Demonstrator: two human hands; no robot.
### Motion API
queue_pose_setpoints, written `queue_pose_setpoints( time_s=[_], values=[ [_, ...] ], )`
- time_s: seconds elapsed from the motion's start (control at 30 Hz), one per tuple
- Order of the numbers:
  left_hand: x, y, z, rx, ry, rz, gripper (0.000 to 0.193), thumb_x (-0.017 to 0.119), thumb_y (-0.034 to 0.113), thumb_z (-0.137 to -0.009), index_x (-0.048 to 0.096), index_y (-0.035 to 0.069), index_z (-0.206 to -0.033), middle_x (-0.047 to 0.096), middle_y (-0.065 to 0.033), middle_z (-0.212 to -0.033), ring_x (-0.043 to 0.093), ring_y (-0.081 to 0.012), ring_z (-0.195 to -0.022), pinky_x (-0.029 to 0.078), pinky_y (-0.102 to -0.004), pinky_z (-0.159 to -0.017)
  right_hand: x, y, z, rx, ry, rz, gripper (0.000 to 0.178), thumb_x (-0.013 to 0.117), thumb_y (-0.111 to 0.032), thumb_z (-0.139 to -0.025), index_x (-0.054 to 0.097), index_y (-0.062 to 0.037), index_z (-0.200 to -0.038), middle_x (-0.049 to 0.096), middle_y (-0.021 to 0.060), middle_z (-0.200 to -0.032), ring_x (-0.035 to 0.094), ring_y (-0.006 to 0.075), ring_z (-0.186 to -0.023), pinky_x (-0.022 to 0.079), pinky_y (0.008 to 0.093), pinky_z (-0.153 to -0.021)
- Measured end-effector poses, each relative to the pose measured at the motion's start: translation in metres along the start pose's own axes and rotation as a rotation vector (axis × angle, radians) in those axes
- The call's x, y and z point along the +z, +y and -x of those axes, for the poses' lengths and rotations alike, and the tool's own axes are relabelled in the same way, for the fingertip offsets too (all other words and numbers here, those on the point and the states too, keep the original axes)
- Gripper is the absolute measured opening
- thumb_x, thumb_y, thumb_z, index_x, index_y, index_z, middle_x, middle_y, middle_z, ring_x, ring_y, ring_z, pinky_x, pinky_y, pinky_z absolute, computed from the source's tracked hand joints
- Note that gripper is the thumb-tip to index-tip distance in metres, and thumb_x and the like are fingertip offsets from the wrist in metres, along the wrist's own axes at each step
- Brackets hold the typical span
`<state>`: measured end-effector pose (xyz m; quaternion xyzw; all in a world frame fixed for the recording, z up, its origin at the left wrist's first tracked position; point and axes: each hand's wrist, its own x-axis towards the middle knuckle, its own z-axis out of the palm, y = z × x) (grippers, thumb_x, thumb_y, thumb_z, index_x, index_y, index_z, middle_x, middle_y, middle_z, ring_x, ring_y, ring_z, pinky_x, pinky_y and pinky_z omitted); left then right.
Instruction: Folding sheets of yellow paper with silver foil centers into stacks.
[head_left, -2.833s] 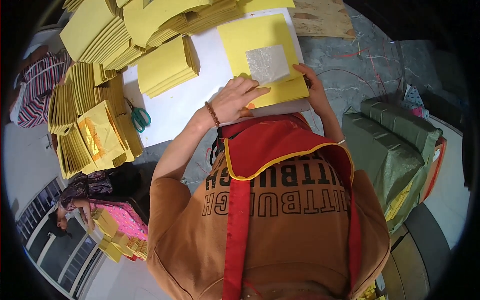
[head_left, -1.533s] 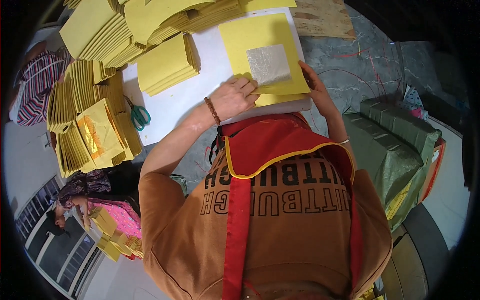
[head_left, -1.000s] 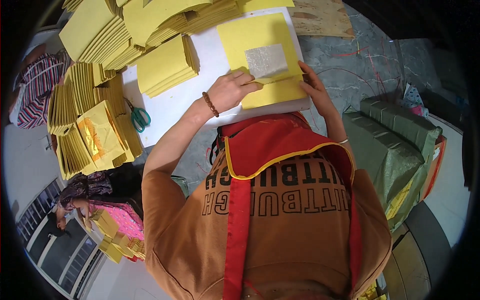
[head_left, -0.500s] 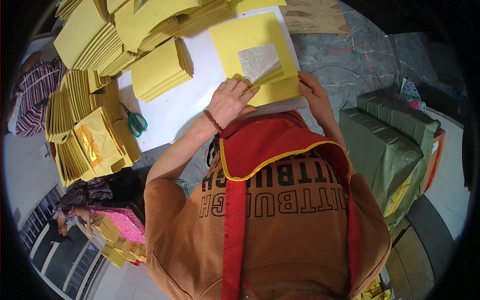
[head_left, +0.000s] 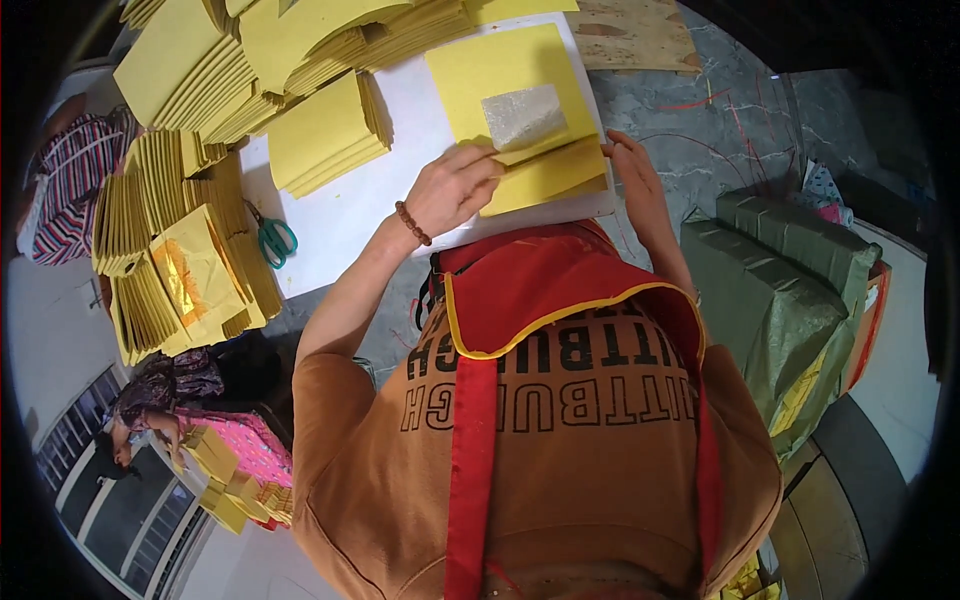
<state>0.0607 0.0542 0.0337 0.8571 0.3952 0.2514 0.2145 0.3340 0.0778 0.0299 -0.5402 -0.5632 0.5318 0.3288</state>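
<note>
On the white tabletop [head_left: 335, 225] in front of me lies a yellow paper sheet [head_left: 455, 80] with a silver foil square [head_left: 525, 116]. Its near part is folded up in a strip across the foil's lower edge. My left hand [head_left: 457, 188], with a brown bead bracelet at the wrist, is closed on the left end of that fold. At the right end, by the table's edge, my right hand [head_left: 637, 178] pinches the fold between thumb and fingers. More yellow paper shows under the fold, towards my red apron [head_left: 560, 280].
A folded yellow stack [head_left: 325, 135] sits left of the sheet, with larger stacks [head_left: 190, 75] beyond. Green-handled scissors [head_left: 275, 240] lie near the table's left edge. Green wrapped bales [head_left: 765, 290] stand on the right. Two other people [head_left: 75, 190] are at the left.
My left hand has drawn back slightly to the left, its fingers now closed at the fold's left end. The fold looks straighter and stands higher. My right hand has shifted slightly up and right.
</note>
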Motion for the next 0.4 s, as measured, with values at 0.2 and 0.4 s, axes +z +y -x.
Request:
queue_pose_setpoints(
  time_s=[0.2, 0.4],
  values=[
    [-0.002, 0.0, 0.005, -0.389, 0.001, 0.187, 0.017, 0.051, 0.011, -0.085, 0.053, 0.003, -0.1, 0.058, -0.0161, -0.099, 0.059, -0.0229, -0.067, 0.047, -0.031, -0.06, 0.006, 0.02, -0.004, 0.041, 0.02, -0.082, 0.028, 0.052, -0.021, -0.088, 0.059, 0.0003, -0.105, 0.046, 0.0125, -0.124, 0.043, 0.0207, -0.115, 0.032, 0.0284, -0.095],
    [-0.004, 0.002, 0.003, -0.556, 0.058, 0.326, 0.038, 0.046, 0.012, -0.088, 0.041, 0.007, -0.125, 0.052, -0.0184, -0.118, 0.059, -0.0241, -0.099, 0.046, -0.0277, -0.08, 0.003, 0.03, -0.006, 0.028, -0.027, 0.025, 0.029, 0.055, -0.024, -0.086, 0.059, -0.0046, -0.107, 0.045, 0.0121, -0.127, 0.04, 0.024, -0.119, 0.027, 0.0347, -0.1]
  ],
)
